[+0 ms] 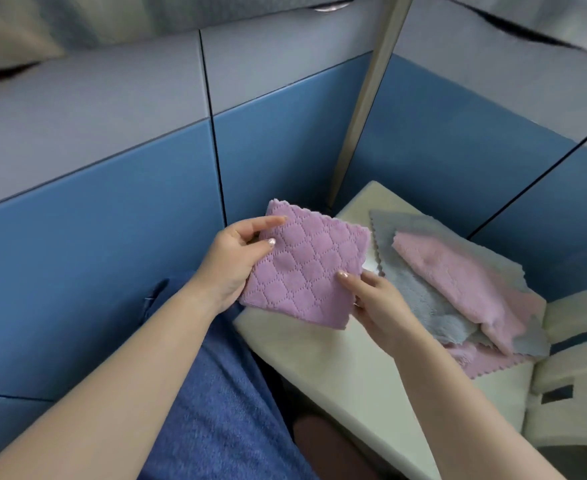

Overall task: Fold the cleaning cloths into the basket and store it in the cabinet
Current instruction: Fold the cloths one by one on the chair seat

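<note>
Fingers of both hands, left [231, 258] and right [377, 299], pinch one folded purple cloth [306, 268] (quilted); loose cloths [458, 289] lie beside.

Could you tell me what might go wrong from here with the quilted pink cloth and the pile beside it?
The quilted pink cloth is held in the air by the left hand and right hand only at its edges, so the fold could slip open. The loose pile of pink and grey fleecy cloths reaches the pale cushion's right edge and could slide off. No basket is in view.
</note>
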The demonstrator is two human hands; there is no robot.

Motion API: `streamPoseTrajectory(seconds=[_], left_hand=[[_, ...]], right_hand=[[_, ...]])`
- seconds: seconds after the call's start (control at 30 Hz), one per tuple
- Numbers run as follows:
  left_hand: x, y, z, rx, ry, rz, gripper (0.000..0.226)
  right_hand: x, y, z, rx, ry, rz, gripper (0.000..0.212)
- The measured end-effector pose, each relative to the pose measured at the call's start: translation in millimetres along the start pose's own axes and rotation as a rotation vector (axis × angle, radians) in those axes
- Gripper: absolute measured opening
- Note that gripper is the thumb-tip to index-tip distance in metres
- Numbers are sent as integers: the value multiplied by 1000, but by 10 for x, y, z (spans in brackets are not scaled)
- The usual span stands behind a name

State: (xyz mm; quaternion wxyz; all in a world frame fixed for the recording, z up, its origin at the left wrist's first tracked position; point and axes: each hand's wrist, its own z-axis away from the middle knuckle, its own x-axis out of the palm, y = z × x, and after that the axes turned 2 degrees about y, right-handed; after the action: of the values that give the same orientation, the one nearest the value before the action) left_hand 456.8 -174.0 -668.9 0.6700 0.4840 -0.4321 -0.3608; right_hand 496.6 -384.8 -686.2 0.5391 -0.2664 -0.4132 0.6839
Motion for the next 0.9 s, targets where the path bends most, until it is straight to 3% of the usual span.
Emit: streamPoseTrajectory(seconds=[0.17, 0.5, 0.67, 0.77, 0.9], left_hand=[[1, 761, -101, 170, 4, 61, 37], [-268, 2212, 103, 511, 39, -106, 32], [-558, 2642, 343, 573, 141, -247, 31], [-788, 2916, 477, 582, 246, -480, 34], [-1093, 3124, 543, 497, 380, -683, 43]], right_hand=[[254, -986, 184, -233, -99, -35, 23], [836, -2453, 475, -432, -211, 87, 30], [1270, -2773, 543, -486, -299, 161, 32], [1647, -2927, 566, -539, -335, 172, 18], [2094, -3078, 516, -618, -298, 247, 30]])
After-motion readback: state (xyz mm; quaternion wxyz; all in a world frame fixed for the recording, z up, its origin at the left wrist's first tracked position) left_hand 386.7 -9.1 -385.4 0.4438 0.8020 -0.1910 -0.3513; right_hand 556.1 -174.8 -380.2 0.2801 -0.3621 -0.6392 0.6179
